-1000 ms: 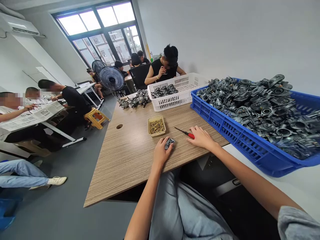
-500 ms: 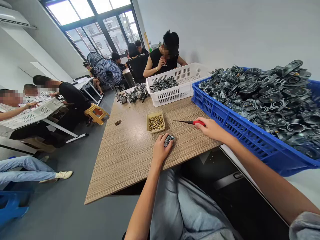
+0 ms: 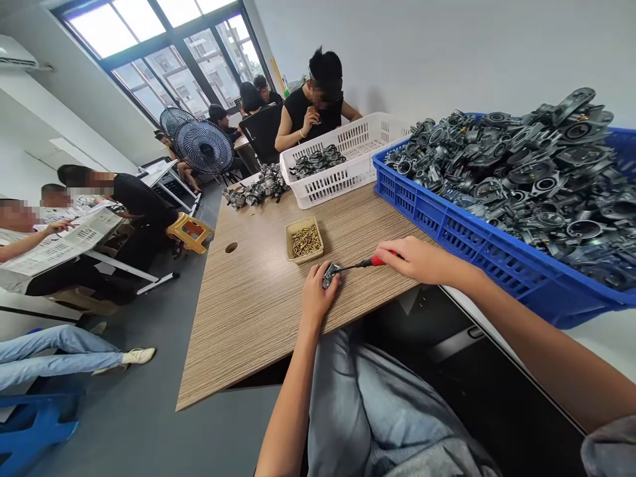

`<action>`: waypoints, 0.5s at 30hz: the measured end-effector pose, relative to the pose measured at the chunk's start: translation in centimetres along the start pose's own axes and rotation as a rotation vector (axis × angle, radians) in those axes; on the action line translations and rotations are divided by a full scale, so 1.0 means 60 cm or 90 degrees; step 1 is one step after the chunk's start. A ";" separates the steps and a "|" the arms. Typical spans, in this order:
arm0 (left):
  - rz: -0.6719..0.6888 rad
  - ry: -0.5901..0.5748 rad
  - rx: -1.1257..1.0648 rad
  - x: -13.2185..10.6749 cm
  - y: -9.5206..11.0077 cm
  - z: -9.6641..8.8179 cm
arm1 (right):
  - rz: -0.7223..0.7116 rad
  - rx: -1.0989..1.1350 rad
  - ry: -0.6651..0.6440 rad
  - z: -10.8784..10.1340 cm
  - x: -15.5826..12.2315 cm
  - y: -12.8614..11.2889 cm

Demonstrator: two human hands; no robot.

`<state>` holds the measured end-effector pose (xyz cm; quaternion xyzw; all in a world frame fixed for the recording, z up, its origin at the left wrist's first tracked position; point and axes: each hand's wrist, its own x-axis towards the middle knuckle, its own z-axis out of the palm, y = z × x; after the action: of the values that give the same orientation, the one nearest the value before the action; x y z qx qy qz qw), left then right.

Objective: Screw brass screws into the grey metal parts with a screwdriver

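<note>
Near the front of the wood-grain table [image 3: 253, 318], my left hand [image 3: 317, 298] is closed around a small grey metal part [image 3: 328, 274], which rests at the tabletop. My right hand [image 3: 410, 258] grips the red handle of a screwdriver [image 3: 366, 262]. The screwdriver lies almost level, its dark shaft pointing left, and its tip meets the metal part at my left fingers. Just beyond my left hand stands a small beige tray [image 3: 288, 250] of brass-coloured screws [image 3: 305, 241].
A blue crate [image 3: 427, 222] heaped with grey metal parts [image 3: 517, 165] stands on the right. Behind are a white basket [image 3: 318, 192] and a pile of parts [image 3: 258, 185]. A co-worker [image 3: 318, 99] sits across the table. A fan [image 3: 205, 146] and other people are further left.
My right hand has brought the screwdriver left, so its tip now meets the metal part. My left hand still holds that part. The whole view has shifted slightly.
</note>
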<state>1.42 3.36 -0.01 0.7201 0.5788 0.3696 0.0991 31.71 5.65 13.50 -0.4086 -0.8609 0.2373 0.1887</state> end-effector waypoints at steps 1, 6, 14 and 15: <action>0.001 -0.001 0.000 0.000 0.000 0.000 | 0.005 -0.006 -0.002 0.002 0.000 -0.001; -0.008 -0.006 0.008 -0.001 -0.001 -0.001 | 0.039 -0.035 -0.017 0.004 -0.001 -0.010; -0.005 -0.006 0.002 -0.001 -0.003 0.001 | 0.087 -0.125 -0.025 0.010 -0.008 -0.037; -0.005 -0.006 0.002 -0.001 -0.004 0.001 | 0.087 -0.138 -0.024 0.013 -0.011 -0.043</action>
<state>1.30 3.42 -0.19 0.7198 0.5817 0.3648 0.1020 30.10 3.51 14.24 -0.4800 -0.8549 0.1625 0.1108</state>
